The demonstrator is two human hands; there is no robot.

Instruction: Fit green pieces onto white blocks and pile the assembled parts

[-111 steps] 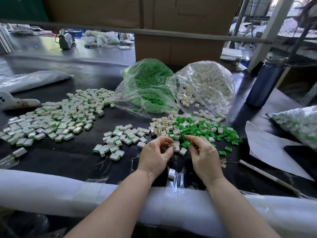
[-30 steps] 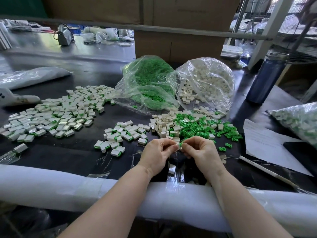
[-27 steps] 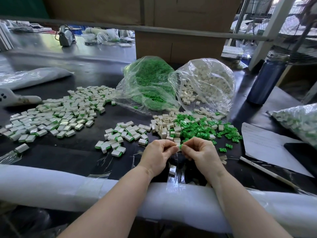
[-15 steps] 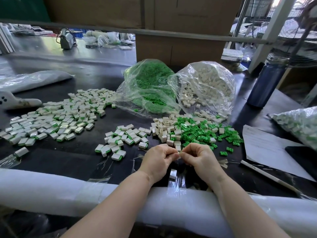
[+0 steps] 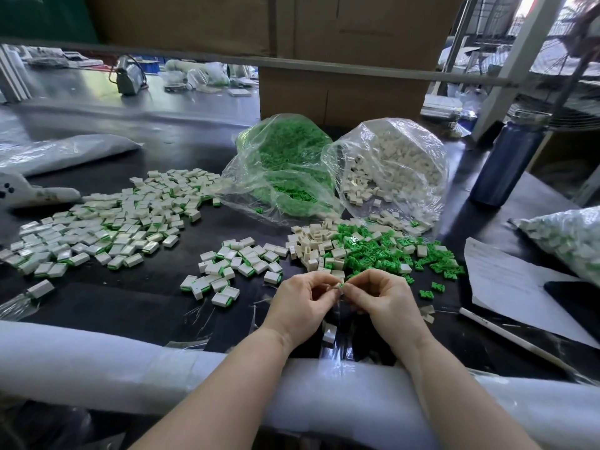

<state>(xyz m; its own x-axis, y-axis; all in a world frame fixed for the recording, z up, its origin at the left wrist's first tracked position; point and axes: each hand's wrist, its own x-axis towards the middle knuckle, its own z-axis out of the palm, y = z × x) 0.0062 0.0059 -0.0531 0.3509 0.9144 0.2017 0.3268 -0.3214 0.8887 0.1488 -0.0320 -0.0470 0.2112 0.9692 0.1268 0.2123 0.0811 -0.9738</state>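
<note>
Pinching one part (image 5: 339, 286): left hand (image 5: 300, 305), right hand (image 5: 384, 302).

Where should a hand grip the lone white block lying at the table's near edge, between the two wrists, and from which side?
Probably by its two long side faces, pinched between thumb and forefinger from above. The lone white block lies apart from the piles on the black table, nothing touching its sides. The left hand and right hand hover just above it, both pinching the part being assembled.

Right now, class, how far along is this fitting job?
Done: a large pile of assembled parts and a smaller pile. In hand: both hands, left and right, pinch one piece. Left: loose white blocks, green pieces, two supply bags.
</note>
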